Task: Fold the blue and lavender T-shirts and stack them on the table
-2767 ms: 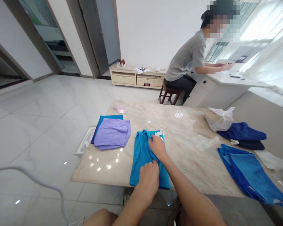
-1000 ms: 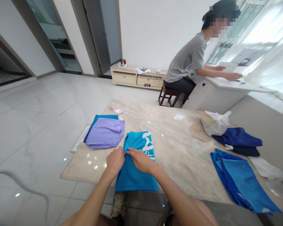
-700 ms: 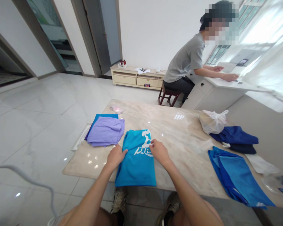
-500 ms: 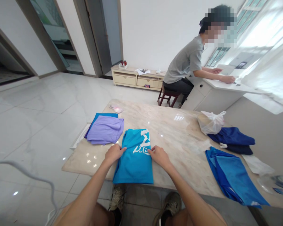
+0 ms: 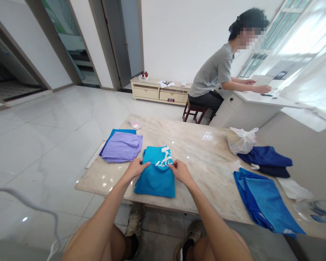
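In front of me a folded teal shirt (image 5: pixel 155 183) with white lettering lies near the front edge of the marble-patterned table (image 5: pixel 203 174). My left hand (image 5: pixel 136 168) grips its left edge between thumb and fingers. On the opposite edge, beside the lettering, my right hand (image 5: pixel 180 171) pinches the cloth. The fingers under the fabric are partly hidden. Just left of the shirt lies a folded purple garment (image 5: pixel 122 146), stacked on blue cloth (image 5: pixel 126 131).
To the right are folded blue garments (image 5: pixel 268 203), navy clothes (image 5: pixel 268 156), a white plastic bag (image 5: pixel 241 140) and a clear plastic container (image 5: pixel 315 211). Beyond the table a person (image 5: pixel 212 72) in grey sits at a white desk (image 5: pixel 241 101). A low cabinet (image 5: pixel 146 93) stands by the wall.
The teal shirt has shifted away from me, so its near edge now lies on the table. Both hands moved with it, still gripping its sides.
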A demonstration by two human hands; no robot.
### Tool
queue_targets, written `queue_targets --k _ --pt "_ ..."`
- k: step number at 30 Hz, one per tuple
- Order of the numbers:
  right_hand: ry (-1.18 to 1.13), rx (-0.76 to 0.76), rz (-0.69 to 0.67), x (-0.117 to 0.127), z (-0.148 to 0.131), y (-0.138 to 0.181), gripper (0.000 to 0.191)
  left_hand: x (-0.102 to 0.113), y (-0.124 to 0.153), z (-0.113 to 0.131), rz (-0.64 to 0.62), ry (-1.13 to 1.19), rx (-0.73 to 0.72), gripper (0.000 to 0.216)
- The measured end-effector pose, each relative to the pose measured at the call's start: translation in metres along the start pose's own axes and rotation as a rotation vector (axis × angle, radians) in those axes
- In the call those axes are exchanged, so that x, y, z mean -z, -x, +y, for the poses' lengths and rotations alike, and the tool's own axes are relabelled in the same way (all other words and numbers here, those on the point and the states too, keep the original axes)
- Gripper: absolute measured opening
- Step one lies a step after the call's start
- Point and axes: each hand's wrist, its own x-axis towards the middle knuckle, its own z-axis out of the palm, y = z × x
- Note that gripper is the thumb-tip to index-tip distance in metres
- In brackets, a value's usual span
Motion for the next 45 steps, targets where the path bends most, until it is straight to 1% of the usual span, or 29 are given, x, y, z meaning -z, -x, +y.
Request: queue_targets --k 3,5,8,9,11,13,14,15,17,20,24,26,28,31,33,34,35,36,37,39,40,41,42,45 --pt "-0.421 0.185 0.232 0.021 -0.001 0.0 0.032 0.006 0.013 0.027 0.112 0.296 -0.119 0.053" --pt "-0.601 0.262 0.336 0.031 -0.002 0.002 0.037 0.006 0.02 0.042 0.186 0.401 -0.186 0.056" --pt "-0.713 0.239 0.39 0.038 -0.003 0.003 0.041 0.0 0.022 0.054 0.271 0.396 -0.25 0.047" --pt "-0.735 0.22 0.387 0.039 -0.003 0.002 0.045 -0.003 0.021 0.055 0.294 0.376 -0.26 0.045" --pt "-0.772 0.21 0.361 0.042 -0.004 0.0 0.057 -0.007 0.018 0.056 0.318 0.334 -0.263 0.043" --pt "-0.775 0.236 0.343 0.046 -0.005 -0.002 0.071 -0.008 0.016 0.056 0.324 0.287 -0.267 0.041" --pt "-0.755 0.252 0.347 0.049 -0.005 -0.003 0.074 -0.007 0.016 0.056 0.322 0.27 -0.279 0.04" --pt "-0.725 0.264 0.356 0.052 -0.005 -0.002 0.072 -0.005 0.016 0.057 0.316 0.263 -0.296 0.039" --pt "-0.654 0.267 0.385 0.058 -0.006 0.0 0.057 -0.001 0.016 0.058 0.276 0.298 -0.328 0.038" --pt "-0.548 0.292 0.467 0.064 -0.008 0.006 0.037 0.004 0.017 0.058 0.203 0.373 -0.333 0.04" --pt "-0.369 0.435 0.599 0.071 -0.013 0.014 0.023 0.01 0.02 0.057 0.199 0.393 -0.365 0.036" --pt "-0.333 0.471 0.639 0.072 -0.015 0.017 0.022 0.013 0.023 0.058 0.185 0.417 -0.373 0.037" --pt "-0.366 0.443 0.597 0.069 -0.017 0.02 0.025 0.015 0.025 0.06 0.142 0.453 -0.348 0.042" --pt "-0.43 0.307 0.424 0.059 -0.016 0.02 0.033 0.016 0.023 0.059 0.067 0.518 -0.278 0.052" --pt "-0.416 0.22 0.361 0.051 -0.012 0.015 0.037 0.015 0.018 0.053 0.016 0.531 -0.212 0.057" --pt "-0.393 0.18 0.345 0.047 -0.009 0.012 0.036 0.014 0.015 0.049 0.005 0.501 -0.166 0.056" --pt "-0.355 0.14 0.337 0.043 -0.004 0.008 0.034 0.013 0.012 0.044 0.02 0.432 -0.119 0.052" --pt "-0.298 0.104 0.335 0.04 0.0 0.004 0.032 0.012 0.009 0.04 0.067 0.317 -0.082 0.045" --pt "-0.22 0.082 0.336 0.037 0.005 0.0 0.031 0.012 0.007 0.035 0.141 0.168 -0.062 0.036" --pt "-0.034 0.096 0.333 0.034 0.012 -0.006 0.029 0.01 0.006 0.031 0.288 -0.143 -0.088 0.025" --pt "0.051 0.129 0.316 0.034 0.014 -0.007 0.027 0.009 0.007 0.031 0.308 -0.253 -0.126 0.023" --pt "0.116 0.165 0.282 0.033 0.015 -0.006 0.025 0.006 0.008 0.032 0.278 -0.316 -0.168 0.022" --pt "0.164 0.195 0.233 0.032 0.016 -0.005 0.022 0.003 0.01 0.034 0.213 -0.339 -0.205 0.02" --pt "0.279 0.223 0.045 0.025 0.013 0.005 0.017 -0.012 0.019 0.043 -0.022 -0.369 -0.284 0.013"
